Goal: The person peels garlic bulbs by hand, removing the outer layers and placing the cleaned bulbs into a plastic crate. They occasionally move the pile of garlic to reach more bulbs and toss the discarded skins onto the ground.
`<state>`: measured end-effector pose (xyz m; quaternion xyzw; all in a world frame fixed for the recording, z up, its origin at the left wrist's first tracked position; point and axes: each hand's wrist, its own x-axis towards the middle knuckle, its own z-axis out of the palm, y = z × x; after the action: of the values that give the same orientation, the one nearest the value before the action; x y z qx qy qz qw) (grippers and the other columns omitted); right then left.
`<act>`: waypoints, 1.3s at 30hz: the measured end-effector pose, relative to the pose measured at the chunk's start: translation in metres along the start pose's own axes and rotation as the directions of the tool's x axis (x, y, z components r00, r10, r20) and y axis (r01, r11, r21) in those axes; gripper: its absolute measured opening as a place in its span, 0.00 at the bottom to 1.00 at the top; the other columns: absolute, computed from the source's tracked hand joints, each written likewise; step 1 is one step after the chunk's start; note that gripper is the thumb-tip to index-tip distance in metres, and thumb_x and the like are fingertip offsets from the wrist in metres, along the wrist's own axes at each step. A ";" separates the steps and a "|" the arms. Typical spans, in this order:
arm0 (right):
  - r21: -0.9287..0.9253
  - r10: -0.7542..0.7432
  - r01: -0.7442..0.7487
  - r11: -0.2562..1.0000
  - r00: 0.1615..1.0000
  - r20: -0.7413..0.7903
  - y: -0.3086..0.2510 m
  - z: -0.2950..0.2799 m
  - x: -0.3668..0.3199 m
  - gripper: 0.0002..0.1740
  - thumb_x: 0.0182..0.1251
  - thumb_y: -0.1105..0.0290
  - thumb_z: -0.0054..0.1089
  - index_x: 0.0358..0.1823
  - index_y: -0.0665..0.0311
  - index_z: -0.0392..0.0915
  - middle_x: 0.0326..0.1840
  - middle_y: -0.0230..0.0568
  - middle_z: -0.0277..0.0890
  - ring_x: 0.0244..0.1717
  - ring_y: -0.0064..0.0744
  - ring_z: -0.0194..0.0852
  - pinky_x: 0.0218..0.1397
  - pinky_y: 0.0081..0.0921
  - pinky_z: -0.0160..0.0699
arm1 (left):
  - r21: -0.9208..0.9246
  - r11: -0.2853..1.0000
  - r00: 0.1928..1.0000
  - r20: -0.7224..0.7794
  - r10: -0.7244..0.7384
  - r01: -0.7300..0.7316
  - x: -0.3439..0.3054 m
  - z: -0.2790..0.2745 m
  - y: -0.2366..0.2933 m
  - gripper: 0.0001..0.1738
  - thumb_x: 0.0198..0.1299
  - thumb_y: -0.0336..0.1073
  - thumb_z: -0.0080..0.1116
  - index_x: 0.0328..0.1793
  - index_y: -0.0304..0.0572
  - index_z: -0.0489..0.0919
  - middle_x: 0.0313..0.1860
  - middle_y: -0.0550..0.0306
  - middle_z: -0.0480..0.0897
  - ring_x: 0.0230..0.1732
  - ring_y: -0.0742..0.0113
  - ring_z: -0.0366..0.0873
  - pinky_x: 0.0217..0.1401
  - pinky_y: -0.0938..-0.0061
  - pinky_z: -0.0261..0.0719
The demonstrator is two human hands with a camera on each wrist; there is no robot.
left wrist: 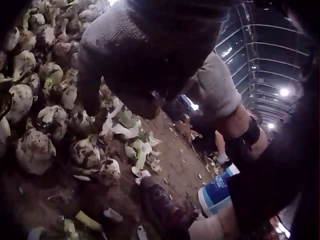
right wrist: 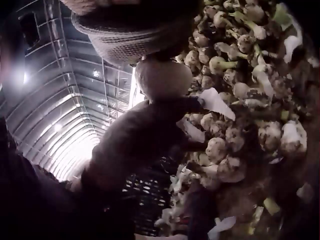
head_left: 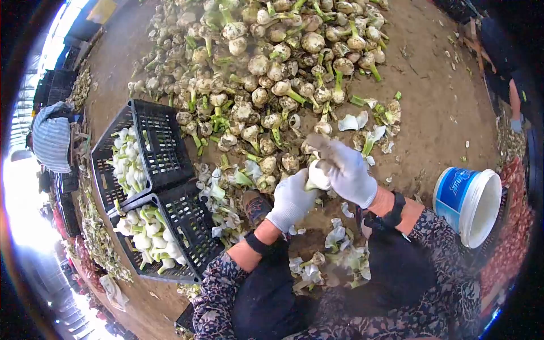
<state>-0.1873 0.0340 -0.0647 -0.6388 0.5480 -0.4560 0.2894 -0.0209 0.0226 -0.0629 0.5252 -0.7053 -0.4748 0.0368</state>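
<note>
A peeled white garlic bulb [head_left: 319, 177] is between my two gloved hands, above the littered ground. My left hand [head_left: 293, 199] grips it low, around the stem side. Over its top curl the soiled fingers of my right hand [head_left: 347, 173]. In the right wrist view the bulb [right wrist: 162, 80] shows pale and smooth between the gloves, with a loose flap of white skin [right wrist: 217, 103] beside the lower hand's fingers. The left wrist view has my left hand [left wrist: 145, 50] dark in front, hiding the bulb.
A big heap of unpeeled garlic [head_left: 260, 73] lies ahead. Two black crates [head_left: 164, 147] of cleaned garlic stand at left. A white and blue bucket [head_left: 462, 198] tilts at right. Peel scraps [head_left: 340, 249] litter the ground between my legs. Another person [head_left: 514, 107] is at far right.
</note>
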 end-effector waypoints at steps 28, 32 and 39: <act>-0.209 0.328 -0.391 0.897 0.903 -0.278 0.089 -0.052 0.002 0.16 0.60 0.67 0.60 0.47 0.68 0.79 0.44 0.52 0.79 0.45 0.47 0.76 0.51 0.32 0.73 | 0.450 0.881 0.931 -0.237 0.276 -0.146 -0.003 -0.062 -0.045 0.17 0.56 0.33 0.58 0.53 0.42 0.80 0.47 0.46 0.83 0.49 0.50 0.81 0.53 0.63 0.78; -0.232 0.348 -0.423 0.876 0.887 -0.304 0.092 -0.057 -0.002 0.15 0.62 0.64 0.57 0.43 0.68 0.75 0.44 0.57 0.75 0.48 0.55 0.73 0.51 0.41 0.72 | 0.648 0.753 0.989 0.146 0.019 -0.111 0.059 0.003 -0.059 0.31 0.55 0.39 0.58 0.67 0.49 0.67 0.57 0.42 0.77 0.52 0.46 0.80 0.52 0.57 0.78; -0.662 -0.060 -0.108 0.742 0.972 -0.226 0.109 -0.045 -0.017 0.36 0.56 0.73 0.52 0.69 0.67 0.58 0.60 0.64 0.71 0.56 0.61 0.72 0.57 0.46 0.71 | 0.606 0.793 0.994 0.034 -0.101 0.060 0.082 0.000 -0.049 0.32 0.54 0.43 0.62 0.65 0.41 0.71 0.47 0.45 0.81 0.50 0.52 0.81 0.50 0.64 0.80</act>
<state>-0.2754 0.0307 -0.1452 -0.6350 0.7131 -0.2964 -0.0195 -0.0224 -0.0407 -0.1343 0.5234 -0.7976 -0.2431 -0.1755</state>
